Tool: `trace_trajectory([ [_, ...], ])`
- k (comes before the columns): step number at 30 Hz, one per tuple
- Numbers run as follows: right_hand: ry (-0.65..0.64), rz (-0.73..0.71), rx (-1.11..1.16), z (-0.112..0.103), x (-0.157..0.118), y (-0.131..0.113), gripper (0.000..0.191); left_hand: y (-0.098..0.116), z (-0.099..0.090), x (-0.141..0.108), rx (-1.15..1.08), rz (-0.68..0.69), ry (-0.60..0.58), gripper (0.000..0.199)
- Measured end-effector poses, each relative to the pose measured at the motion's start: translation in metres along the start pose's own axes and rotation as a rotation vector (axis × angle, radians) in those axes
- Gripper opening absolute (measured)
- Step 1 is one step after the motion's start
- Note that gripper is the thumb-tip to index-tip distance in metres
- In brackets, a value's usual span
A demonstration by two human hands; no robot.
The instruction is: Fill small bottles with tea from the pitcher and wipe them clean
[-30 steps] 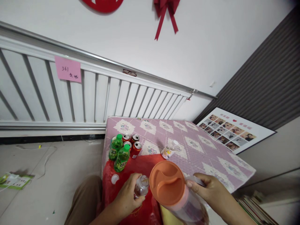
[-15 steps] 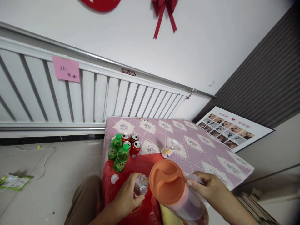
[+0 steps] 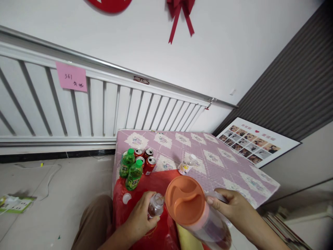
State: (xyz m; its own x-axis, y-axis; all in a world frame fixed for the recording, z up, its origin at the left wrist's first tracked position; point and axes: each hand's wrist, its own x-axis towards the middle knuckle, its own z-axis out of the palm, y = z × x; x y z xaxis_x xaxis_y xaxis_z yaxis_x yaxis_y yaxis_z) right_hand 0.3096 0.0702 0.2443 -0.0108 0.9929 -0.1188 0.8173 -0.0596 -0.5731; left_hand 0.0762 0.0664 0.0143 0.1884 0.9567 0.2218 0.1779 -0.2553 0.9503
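left hand [image 3: 142,216] curled round bottle [image 3: 155,206], right hand [image 3: 232,205] gripping tilted pitcher [image 3: 186,201]

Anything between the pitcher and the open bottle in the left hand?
Nothing visible: the pitcher, held by the right hand, has its orange lid close beside the bottle, which the left hand grips.
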Motion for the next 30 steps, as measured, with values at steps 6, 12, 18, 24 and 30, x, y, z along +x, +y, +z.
trace_trajectory([
  [6,0.010,0.017,-0.013,0.000,0.000,-0.004,0.051,0.000,-0.001,0.000,0.000,-0.009,-0.010,0.070],
  [12,0.017,-0.004,-0.006,-0.001,0.001,-0.002,0.051,0.000,-0.001,0.000,0.001,-0.007,-0.017,0.070],
  [18,0.019,0.020,-0.009,-0.001,-0.001,-0.004,0.053,-0.002,-0.001,0.000,0.009,-0.003,-0.005,0.070],
  [24,0.005,0.022,-0.025,-0.001,0.000,0.004,0.052,-0.004,-0.001,-0.001,0.015,0.007,0.000,0.068],
  [30,0.016,-0.006,0.019,0.002,0.003,0.016,0.052,-0.004,-0.001,-0.002,0.024,0.008,-0.003,0.068],
])
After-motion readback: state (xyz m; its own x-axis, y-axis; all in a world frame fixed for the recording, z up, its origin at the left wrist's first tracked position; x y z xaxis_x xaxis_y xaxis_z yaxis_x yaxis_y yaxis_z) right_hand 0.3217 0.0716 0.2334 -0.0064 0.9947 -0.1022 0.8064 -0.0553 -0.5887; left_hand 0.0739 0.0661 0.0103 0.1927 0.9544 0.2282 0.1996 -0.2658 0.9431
